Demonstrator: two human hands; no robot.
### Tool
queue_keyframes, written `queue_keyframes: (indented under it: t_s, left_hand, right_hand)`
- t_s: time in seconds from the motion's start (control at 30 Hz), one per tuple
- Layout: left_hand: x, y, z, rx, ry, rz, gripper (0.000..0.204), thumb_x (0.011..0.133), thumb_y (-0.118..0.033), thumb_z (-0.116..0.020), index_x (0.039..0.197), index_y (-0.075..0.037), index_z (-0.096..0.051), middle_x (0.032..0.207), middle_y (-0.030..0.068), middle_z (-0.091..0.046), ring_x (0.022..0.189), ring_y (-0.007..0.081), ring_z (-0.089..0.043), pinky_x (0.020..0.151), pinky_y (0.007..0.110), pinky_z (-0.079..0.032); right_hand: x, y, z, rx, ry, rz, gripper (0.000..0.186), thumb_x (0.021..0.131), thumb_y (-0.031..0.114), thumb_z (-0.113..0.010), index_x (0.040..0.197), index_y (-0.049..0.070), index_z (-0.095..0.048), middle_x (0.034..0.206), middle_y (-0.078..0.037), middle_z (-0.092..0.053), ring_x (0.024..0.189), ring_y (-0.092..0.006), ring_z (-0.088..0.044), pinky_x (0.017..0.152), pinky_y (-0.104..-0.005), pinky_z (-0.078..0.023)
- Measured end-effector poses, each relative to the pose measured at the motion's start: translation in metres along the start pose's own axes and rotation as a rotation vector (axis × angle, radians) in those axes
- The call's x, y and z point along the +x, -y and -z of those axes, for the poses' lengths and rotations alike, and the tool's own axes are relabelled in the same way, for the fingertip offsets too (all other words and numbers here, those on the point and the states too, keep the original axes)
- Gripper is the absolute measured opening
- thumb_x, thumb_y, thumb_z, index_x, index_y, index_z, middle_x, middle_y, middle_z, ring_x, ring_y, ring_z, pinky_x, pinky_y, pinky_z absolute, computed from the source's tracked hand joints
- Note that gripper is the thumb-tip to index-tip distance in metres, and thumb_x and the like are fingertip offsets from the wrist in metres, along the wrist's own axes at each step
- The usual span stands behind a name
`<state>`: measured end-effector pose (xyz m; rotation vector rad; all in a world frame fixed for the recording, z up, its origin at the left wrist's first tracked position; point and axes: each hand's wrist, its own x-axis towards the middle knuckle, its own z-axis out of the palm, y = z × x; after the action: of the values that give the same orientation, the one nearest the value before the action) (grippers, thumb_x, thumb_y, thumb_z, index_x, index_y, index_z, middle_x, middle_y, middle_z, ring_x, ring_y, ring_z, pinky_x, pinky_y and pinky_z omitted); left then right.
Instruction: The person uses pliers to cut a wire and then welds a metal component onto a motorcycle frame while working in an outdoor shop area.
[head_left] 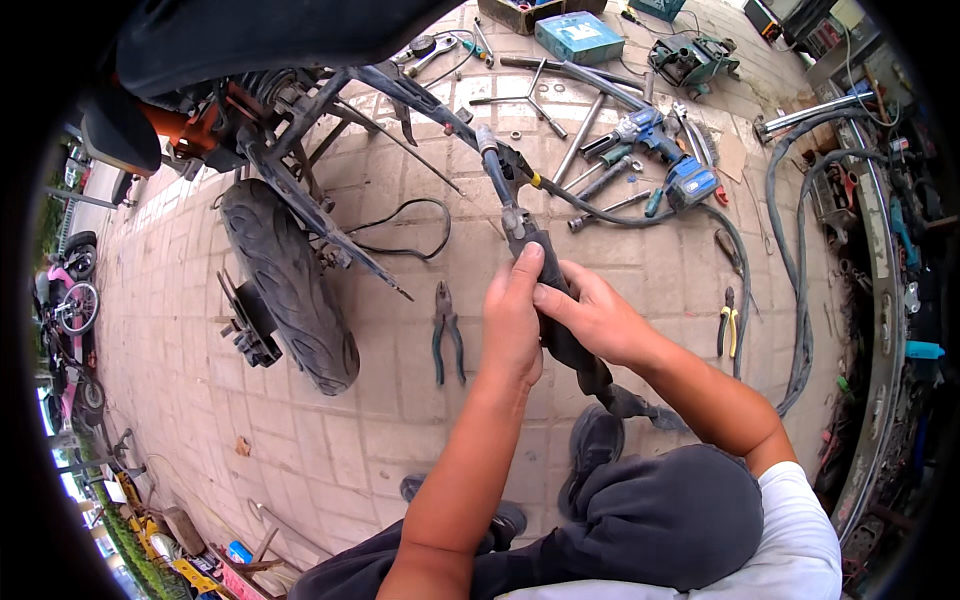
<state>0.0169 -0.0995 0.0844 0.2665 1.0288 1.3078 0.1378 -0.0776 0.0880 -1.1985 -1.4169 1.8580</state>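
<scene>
My left hand (pixel 513 305) and my right hand (pixel 590 315) are closed around a long, dark, wrapped sleeve (pixel 575 365) at the middle of the head view, both thumbs lying on it. Its upper end meets a grey metal fitting (pixel 518 222) on a tube that runs up to the raised scooter-like frame (pixel 372 80). Its lower part twists down toward my dark shoe (pixel 592 445). A detached wheel with a black tyre (pixel 285 280) lies left of my hands. Green-handled pliers (pixel 448 335) lie on the paving between the wheel and my left hand.
Several wrenches, bars and a blue power tool (pixel 688 180) lie on the paving (pixel 390 430) at the upper right, near a blue case (pixel 578 40). Yellow-handled pliers (pixel 728 322) and looping hoses (pixel 797 280) are at right, beside a cluttered metal bench edge (pixel 868 380). Small bikes (pixel 78 305) stand far left.
</scene>
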Motion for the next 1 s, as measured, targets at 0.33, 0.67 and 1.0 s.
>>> queue_keyframes:
  t_s: [0.33,0.67,1.0]
  left_hand:
    - [0.041,-0.024,0.008,0.112,0.061,-0.131,0.035,0.097,-0.041,-0.055,0.102,-0.007,-0.06,0.091,0.0063,-0.064,0.081,0.0139,-0.059,0.071,0.03,-0.047]
    - [0.05,-0.032,-0.007,0.194,0.017,-0.228,0.022,0.092,-0.03,-0.059,0.093,-0.009,-0.053,0.076,0.0003,-0.053,0.058,0.0082,-0.049,0.044,0.024,-0.036]
    - [0.063,-0.036,-0.002,0.131,0.042,-0.226,0.023,0.091,-0.026,-0.06,0.093,-0.003,-0.056,0.076,0.002,-0.056,0.059,0.0092,-0.051,0.048,0.026,-0.04]
  right_hand:
    - [0.026,0.012,-0.004,0.257,0.025,-0.086,0.039,0.1,0.04,-0.047,0.097,0.001,-0.052,0.07,-0.005,-0.056,0.055,-0.0121,-0.056,0.048,-0.0266,-0.046]
    - [0.05,0.028,-0.003,0.095,-0.011,-0.08,0.046,0.098,0.041,-0.046,0.078,0.001,-0.055,0.064,-0.006,-0.056,0.049,-0.014,-0.054,0.045,-0.0293,-0.044]
    - [0.058,0.04,-0.008,0.018,-0.053,-0.125,0.047,0.098,0.042,-0.046,0.077,0.001,-0.056,0.063,-0.006,-0.055,0.046,-0.0146,-0.053,0.042,-0.0294,-0.043]
